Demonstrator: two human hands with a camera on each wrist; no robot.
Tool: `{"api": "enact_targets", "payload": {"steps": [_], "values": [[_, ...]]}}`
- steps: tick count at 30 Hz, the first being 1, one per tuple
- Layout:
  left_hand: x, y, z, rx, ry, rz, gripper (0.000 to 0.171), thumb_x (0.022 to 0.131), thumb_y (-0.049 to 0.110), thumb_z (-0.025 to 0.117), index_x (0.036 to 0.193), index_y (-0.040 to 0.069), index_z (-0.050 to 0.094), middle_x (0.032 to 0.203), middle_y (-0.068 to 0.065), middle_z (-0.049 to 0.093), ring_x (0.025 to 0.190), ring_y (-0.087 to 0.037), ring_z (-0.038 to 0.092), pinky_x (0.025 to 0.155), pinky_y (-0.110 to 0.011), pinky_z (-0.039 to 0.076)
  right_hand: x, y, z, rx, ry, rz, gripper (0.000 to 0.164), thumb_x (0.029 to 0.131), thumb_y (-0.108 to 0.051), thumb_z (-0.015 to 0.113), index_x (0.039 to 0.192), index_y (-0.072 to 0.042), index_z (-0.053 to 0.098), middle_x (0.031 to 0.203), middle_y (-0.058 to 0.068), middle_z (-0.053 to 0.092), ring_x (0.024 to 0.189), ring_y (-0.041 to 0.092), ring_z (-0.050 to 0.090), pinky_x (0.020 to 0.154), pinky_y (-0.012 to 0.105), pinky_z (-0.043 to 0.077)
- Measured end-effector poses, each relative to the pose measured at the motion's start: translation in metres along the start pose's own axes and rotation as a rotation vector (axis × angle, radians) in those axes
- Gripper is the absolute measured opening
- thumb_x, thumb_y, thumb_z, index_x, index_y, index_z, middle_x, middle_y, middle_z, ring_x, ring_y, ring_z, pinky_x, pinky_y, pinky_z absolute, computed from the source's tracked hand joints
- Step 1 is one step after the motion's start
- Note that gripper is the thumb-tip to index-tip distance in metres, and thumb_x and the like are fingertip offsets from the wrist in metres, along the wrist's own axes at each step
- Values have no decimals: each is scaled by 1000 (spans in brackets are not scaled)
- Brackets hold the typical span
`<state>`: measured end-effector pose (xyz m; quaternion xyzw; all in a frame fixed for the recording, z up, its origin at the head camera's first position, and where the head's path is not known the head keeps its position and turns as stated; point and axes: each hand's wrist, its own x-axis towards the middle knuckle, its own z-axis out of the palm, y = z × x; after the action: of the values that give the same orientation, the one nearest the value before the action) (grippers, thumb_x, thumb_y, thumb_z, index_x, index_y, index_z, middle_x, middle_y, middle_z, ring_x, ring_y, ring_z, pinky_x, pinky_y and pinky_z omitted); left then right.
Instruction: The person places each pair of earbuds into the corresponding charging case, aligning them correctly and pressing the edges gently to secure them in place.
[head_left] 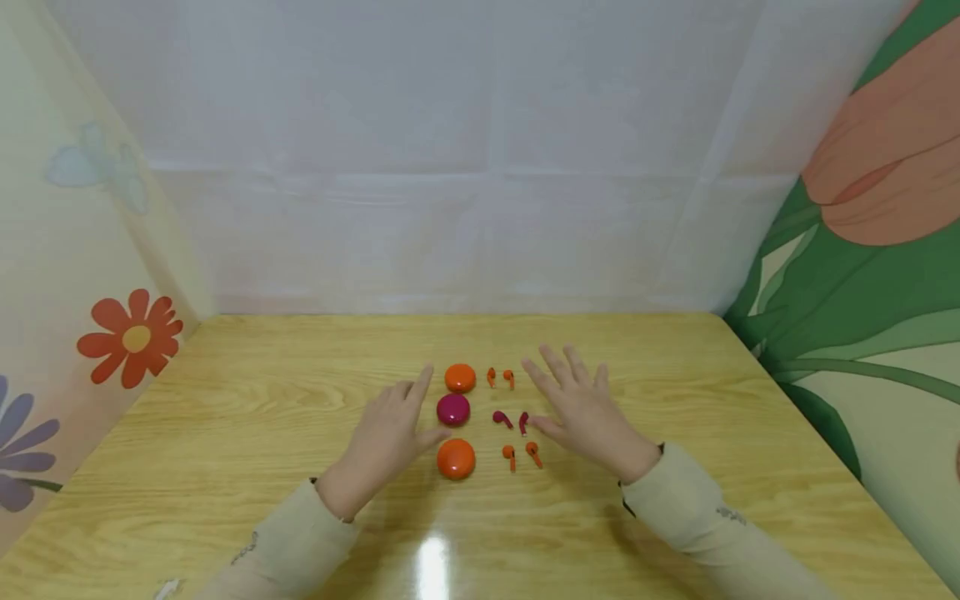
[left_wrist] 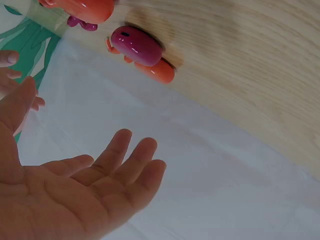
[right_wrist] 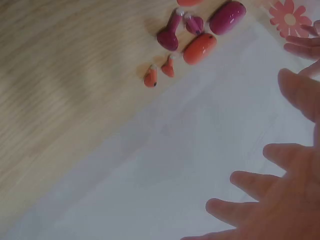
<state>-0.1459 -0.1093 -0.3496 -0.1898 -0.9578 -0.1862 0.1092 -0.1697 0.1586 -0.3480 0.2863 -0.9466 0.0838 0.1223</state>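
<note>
A white cloth (head_left: 465, 167) hangs creased across the far side, and before it spreads a wood-grained table (head_left: 300, 358). To the right I see a wall panel painted with a big coral tulip (head_left: 885, 158) among green leaves; the left panel carries a red flower (head_left: 137, 354) and, nearer, a purple one. Two pale sleeves (head_left: 303, 529) reach in from the near side. The left hand (head_left: 384, 435) is held wide, index finger out and thumb well apart, raised over the table just left of the cases and holding nothing. The right hand (head_left: 591, 417) is likewise empty, its fingers fanned broadly, raised just right of the earbuds. Between them three glossy, rounded earbud cases stand in a column: an orange case (head_left: 456, 460) nearest, a magenta case (head_left: 453, 409) in the middle, and another orange one at the far end, just beside the magenta. Smallest are the six earbuds, lying in pairs to the right of the cases: near orange earbuds (head_left: 533, 452), magenta earbuds (head_left: 498, 417) in the middle row, the left one slanting, and far orange earbuds (head_left: 508, 377).
</note>
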Motion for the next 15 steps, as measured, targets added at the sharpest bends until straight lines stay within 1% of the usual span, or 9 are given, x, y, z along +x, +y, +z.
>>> {"api": "enact_targets", "payload": {"steps": [2, 5, 6, 8, 10, 12, 13, 15], "values": [[-1, 0, 0, -27, -46, -25, 81, 83, 31, 78, 144, -5, 38, 116, -29, 59, 104, -42, 57, 89, -53, 47, 0, -1, 1, 0, 7, -7, 75, 87, -30, 74, 148, -4, 38, 152, 24, 29, 137, 53, 24, 92, 80, 22], [-3, -1, 0, -100, -126, -79, 81, 85, 31, 77, 146, -5, 36, 115, -28, 61, 104, -42, 60, 86, -52, 50, 0, -4, 4, 28, 16, -13, 73, 88, -28, 74, 147, -3, 39, 150, 25, 34, 134, 52, 31, 93, 77, 26], [-4, -1, 0, -120, -149, -95, 81, 85, 30, 76, 146, -5, 35, 112, -27, 63, 99, -39, 62, 83, -50, 52, 0, -5, 5, 45, 25, -17, 72, 88, -26, 74, 146, -2, 40, 148, 25, 36, 132, 51, 34, 94, 75, 29], [-5, -1, 1, -166, -189, -129, 80, 86, 28, 76, 146, -5, 34, 103, -21, 66, 85, -30, 64, 75, -42, 53, -1, -7, 7, 95, 46, -22, 71, 87, -23, 75, 145, -1, 41, 144, 26, 41, 128, 48, 41, 96, 69, 34], [-6, -2, 3, -203, -213, -149, 79, 85, 25, 76, 145, -6, 35, 87, -11, 66, 69, -20, 59, 64, -34, 51, -1, -10, 9, 156, 76, -29, 68, 86, -18, 76, 143, 1, 44, 137, 26, 47, 123, 44, 46, 97, 62, 39], [-7, -2, 4, -238, -235, -172, 77, 85, 22, 77, 144, -7, 36, 76, -4, 61, 60, -14, 52, 57, -29, 46, -1, -15, 11, 216, 95, -32, 64, 85, -13, 76, 139, 4, 46, 130, 25, 52, 118, 40, 51, 96, 54, 43], [-7, -2, 5, -256, -247, -185, 77, 85, 21, 77, 143, -8, 37, 74, -2, 60, 59, -13, 51, 56, -29, 45, 0, -17, 11, 245, 94, -28, 62, 85, -11, 76, 138, 5, 48, 126, 23, 54, 115, 38, 53, 95, 52, 45], [-8, -3, 6, -295, -275, -215, 76, 84, 21, 78, 142, -9, 38, 72, -1, 59, 62, -13, 53, 57, -30, 46, 1, -23, 11, 304, 83, -13, 58, 85, -8, 75, 134, 6, 50, 121, 21, 56, 110, 36, 55, 92, 48, 48]]}}
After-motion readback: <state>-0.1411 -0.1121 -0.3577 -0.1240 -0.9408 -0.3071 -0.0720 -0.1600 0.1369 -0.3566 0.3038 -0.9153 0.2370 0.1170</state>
